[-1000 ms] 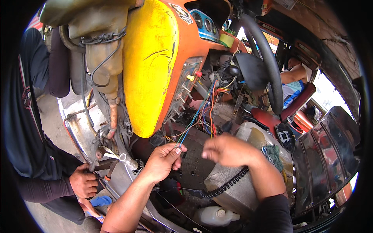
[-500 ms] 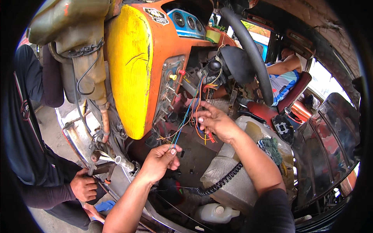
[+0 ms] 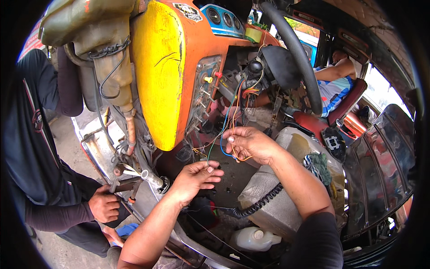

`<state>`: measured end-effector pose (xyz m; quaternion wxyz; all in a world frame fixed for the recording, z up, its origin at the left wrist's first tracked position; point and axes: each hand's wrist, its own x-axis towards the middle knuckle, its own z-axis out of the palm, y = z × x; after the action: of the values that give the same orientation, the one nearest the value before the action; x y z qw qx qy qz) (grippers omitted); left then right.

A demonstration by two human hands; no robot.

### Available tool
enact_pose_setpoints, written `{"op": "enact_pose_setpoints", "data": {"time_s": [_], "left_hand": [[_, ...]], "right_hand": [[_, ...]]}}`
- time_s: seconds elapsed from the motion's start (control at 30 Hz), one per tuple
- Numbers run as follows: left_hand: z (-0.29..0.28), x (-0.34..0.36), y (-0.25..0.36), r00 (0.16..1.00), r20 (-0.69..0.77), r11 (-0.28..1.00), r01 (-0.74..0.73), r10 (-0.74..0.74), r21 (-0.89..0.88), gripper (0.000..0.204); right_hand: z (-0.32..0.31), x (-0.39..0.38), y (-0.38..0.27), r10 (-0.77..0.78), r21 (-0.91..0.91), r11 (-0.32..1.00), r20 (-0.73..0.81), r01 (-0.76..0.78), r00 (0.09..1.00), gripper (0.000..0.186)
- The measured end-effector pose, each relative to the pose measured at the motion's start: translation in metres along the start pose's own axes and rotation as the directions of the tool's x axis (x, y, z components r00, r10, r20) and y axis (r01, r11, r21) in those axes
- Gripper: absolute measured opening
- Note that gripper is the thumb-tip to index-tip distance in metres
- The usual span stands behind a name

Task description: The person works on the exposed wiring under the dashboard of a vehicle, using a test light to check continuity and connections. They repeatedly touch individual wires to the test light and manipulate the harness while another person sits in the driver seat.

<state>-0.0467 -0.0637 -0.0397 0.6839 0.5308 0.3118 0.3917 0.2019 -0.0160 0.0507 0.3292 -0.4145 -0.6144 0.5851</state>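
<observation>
Loose coloured wires (image 3: 237,99) hang down from below the steering column into the middle of the cab. My left hand (image 3: 193,179) pinches the end of a green wire (image 3: 211,151) between thumb and forefinger, with the other fingers half curled. To its right and slightly higher, my right hand (image 3: 251,144) is closed on a bundle with orange wires in it. A blue wire (image 3: 222,145) loops down beside these fingers, and an orange end (image 3: 245,159) curves out below them. How many strands the right fingers hold is hidden.
An orange and yellow dashboard (image 3: 161,76) with switches (image 3: 206,96) stands ahead, beside the steering wheel (image 3: 298,54). A person (image 3: 336,83) sits at far right; another person's hand (image 3: 104,204) holds a tool at left. A coiled cord (image 3: 260,204) and plastic jug (image 3: 256,238) lie below.
The blue wire has left my left fingers, which now pinch only the green one. My right hand has closed further around the bundle, and the blue wire is looped by it. The view has shifted slightly.
</observation>
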Motion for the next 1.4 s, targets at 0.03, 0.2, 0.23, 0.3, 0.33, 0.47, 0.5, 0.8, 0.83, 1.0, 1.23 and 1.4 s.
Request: {"op": "enact_pose_setpoints", "data": {"time_s": [0.03, 0.2, 0.23, 0.3, 0.33, 0.47, 0.5, 0.8, 0.83, 1.0, 1.23, 1.4], "left_hand": [[-0.002, -0.003, -0.002, 1.0, -0.015, 1.0, 0.002, -0.002, 0.017, 0.035], [-0.023, -0.048, -0.012, 0.994, -0.094, 0.993, -0.037, 0.048, 0.111, 0.035], [-0.028, -0.067, -0.016, 0.992, -0.11, 0.988, -0.048, 0.065, 0.144, 0.035], [-0.043, -0.12, -0.023, 0.988, -0.127, 0.99, -0.078, 0.092, 0.116, 0.034], [-0.051, -0.152, -0.028, 0.983, -0.169, 0.992, -0.05, 0.07, 0.12, 0.033], [-0.089, -0.293, -0.043, 0.906, -0.423, 0.993, 0.066, -0.018, 0.1, 0.025], [-0.1, -0.328, -0.047, 0.859, -0.511, 0.993, 0.084, -0.027, 0.088, 0.023], [-0.139, -0.601, -0.149, -0.086, -0.991, 0.952, 0.281, -0.102, -0.122, 0.023], [-0.139, -0.62, -0.169, -0.076, -0.986, 0.931, 0.324, -0.149, -0.166, 0.025], [-0.091, -0.657, -0.243, -0.077, -0.571, 0.481, 0.453, -0.818, -0.75, 0.05], [-0.048, -0.625, -0.304, 0.185, -0.552, 0.582, 0.236, -0.813, -0.778, 0.028], [-0.071, -0.655, -0.297, 0.255, -0.732, 0.765, 0.054, -0.632, -0.642, 0.026]], "right_hand": [[-0.001, 0.001, 0.002, 0.002, 0.0, 1.0, 0.009, -0.002, 1.0, 0.026], [-0.001, 0.005, 0.008, 0.033, -0.034, 0.999, -0.001, -0.033, 0.999, 0.025], [0.0, 0.005, 0.007, 0.048, -0.04, 0.998, -0.003, -0.048, 0.999, 0.025], [0.002, 0.004, 0.005, 0.053, -0.1, 0.993, -0.043, -0.057, 0.998, 0.026], [0.004, 0.002, 0.004, 0.017, -0.108, 0.994, -0.043, -0.021, 0.999, 0.026], [0.008, -0.004, 0.003, 0.002, -0.196, 0.98, -0.128, -0.027, 0.992, 0.029], [0.009, -0.006, 0.003, -0.022, -0.182, 0.983, -0.111, 0.002, 0.994, 0.031], [-0.01, 0.003, 0.018, -0.138, -0.445, 0.896, -0.29, -0.006, 0.947, 0.047], [-0.014, 0.004, 0.019, -0.142, -0.406, 0.913, -0.246, 0.031, 0.959, 0.047], [-0.026, 0.007, 0.035, -0.129, -0.387, 0.921, -0.199, 0.043, 0.971, 0.044], [0.014, -0.004, 0.012, -0.104, -0.415, 0.91, -0.246, -0.008, 0.964, 0.037], [0.028, -0.012, 0.0, -0.082, -0.369, 0.929, -0.25, -0.017, 0.965, 0.032]]}}
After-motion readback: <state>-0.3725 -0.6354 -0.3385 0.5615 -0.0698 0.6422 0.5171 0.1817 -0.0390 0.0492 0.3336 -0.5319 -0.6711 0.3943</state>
